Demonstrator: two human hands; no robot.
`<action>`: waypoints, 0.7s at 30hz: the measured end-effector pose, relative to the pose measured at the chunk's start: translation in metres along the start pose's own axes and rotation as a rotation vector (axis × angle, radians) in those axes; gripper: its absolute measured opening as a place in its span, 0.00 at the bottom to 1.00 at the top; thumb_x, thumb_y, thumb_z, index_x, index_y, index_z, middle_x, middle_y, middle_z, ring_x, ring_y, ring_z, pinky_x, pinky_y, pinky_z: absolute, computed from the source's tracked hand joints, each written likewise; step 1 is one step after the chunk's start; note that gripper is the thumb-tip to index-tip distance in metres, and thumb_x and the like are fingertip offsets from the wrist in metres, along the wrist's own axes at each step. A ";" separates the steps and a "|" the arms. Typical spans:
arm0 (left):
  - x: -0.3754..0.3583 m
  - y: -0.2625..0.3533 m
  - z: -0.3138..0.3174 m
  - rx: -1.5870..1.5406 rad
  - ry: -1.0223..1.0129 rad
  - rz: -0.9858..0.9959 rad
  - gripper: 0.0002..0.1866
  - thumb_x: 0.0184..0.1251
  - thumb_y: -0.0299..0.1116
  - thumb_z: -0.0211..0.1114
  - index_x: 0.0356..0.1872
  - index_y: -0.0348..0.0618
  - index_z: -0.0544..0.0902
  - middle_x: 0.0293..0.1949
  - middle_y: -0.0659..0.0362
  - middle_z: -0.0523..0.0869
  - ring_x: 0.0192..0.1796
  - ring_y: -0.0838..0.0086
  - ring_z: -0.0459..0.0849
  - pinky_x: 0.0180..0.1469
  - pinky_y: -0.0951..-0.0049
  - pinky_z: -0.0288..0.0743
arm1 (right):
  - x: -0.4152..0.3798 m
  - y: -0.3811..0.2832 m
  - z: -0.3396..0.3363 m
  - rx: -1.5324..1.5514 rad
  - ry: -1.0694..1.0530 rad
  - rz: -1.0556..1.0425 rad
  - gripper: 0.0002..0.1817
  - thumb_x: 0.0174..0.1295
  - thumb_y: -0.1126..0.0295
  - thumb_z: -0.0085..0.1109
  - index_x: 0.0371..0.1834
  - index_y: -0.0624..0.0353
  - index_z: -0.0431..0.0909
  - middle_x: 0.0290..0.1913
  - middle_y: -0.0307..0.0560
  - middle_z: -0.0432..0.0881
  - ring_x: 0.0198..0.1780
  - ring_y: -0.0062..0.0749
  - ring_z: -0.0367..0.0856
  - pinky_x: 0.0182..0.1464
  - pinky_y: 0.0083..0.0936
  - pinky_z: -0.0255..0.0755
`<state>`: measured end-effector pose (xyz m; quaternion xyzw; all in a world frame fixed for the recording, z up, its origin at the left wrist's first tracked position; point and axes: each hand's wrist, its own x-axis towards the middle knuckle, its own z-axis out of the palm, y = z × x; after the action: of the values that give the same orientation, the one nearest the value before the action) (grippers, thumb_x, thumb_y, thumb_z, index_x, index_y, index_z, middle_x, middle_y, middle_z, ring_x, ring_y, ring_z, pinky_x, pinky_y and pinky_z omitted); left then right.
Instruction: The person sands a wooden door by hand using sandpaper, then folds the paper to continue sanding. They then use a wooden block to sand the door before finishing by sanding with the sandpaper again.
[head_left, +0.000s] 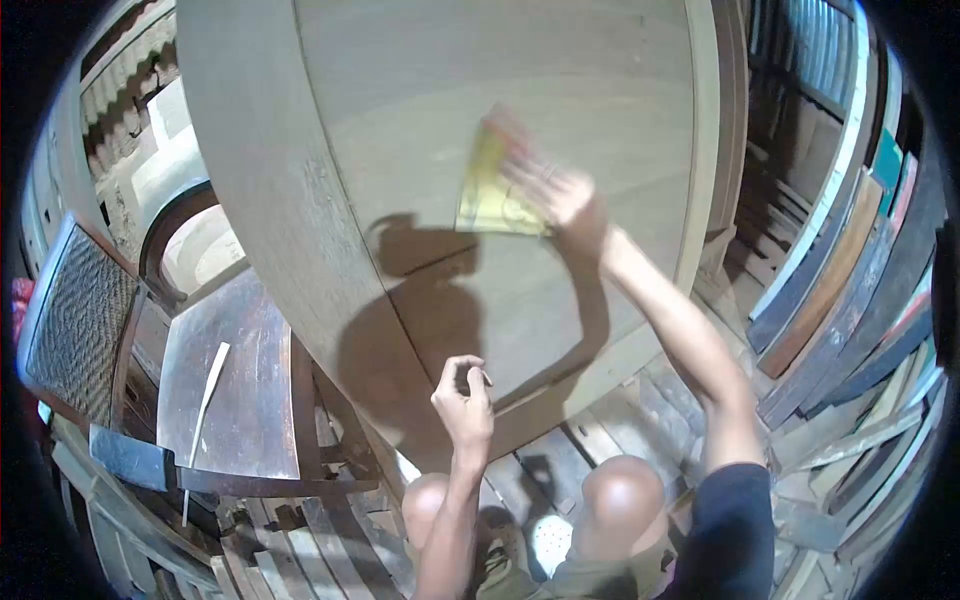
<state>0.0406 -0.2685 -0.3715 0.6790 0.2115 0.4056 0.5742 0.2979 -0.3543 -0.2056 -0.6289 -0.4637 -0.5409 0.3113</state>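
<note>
My right hand (560,195) is pressed over a yellow printed sheet (487,195) that looks like sandpaper, against a wooden panel (600,110). Both the fingers and the sheet's upper end are blurred by motion. Lower down, my left hand (465,400) hangs in front of the panel's lower part, its fingers curled in loosely toward the thumb. Nothing shows in it. The panel stands tilted before me, with a raised frame along its sides and bottom. Shadows of my head and arm fall across its face.
To the left stands a wooden chair (235,400) with a pale thin stick (208,400) on its seat. A woven chair back (85,320) is beside it. Several boards (820,280) lean at the right. The slatted wooden floor (600,440) has gaps.
</note>
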 end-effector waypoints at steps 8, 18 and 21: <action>0.005 -0.005 -0.004 -0.007 0.007 0.006 0.07 0.71 0.23 0.55 0.37 0.35 0.82 0.24 0.61 0.82 0.27 0.83 0.78 0.29 0.78 0.69 | 0.020 0.036 0.011 -0.045 0.163 0.080 0.31 0.53 0.86 0.52 0.64 0.62 0.79 0.58 0.63 0.81 0.58 0.53 0.84 0.58 0.37 0.80; 0.003 -0.009 0.011 0.119 -0.050 0.045 0.08 0.68 0.22 0.54 0.36 0.34 0.82 0.25 0.59 0.83 0.28 0.80 0.80 0.30 0.75 0.72 | 0.024 0.066 -0.001 -0.051 0.149 -0.132 0.21 0.59 0.85 0.57 0.54 0.56 0.86 0.45 0.55 0.89 0.45 0.49 0.90 0.49 0.36 0.85; -0.001 -0.006 0.010 0.109 -0.023 0.031 0.08 0.68 0.23 0.54 0.36 0.35 0.82 0.25 0.61 0.82 0.27 0.83 0.77 0.30 0.79 0.68 | 0.011 0.114 0.016 -0.269 0.283 0.481 0.15 0.66 0.81 0.50 0.50 0.65 0.85 0.22 0.56 0.84 0.20 0.52 0.83 0.25 0.40 0.77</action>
<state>0.0488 -0.2735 -0.3771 0.7170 0.2159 0.3947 0.5325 0.4088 -0.3804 -0.1860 -0.6746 -0.1779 -0.5904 0.4059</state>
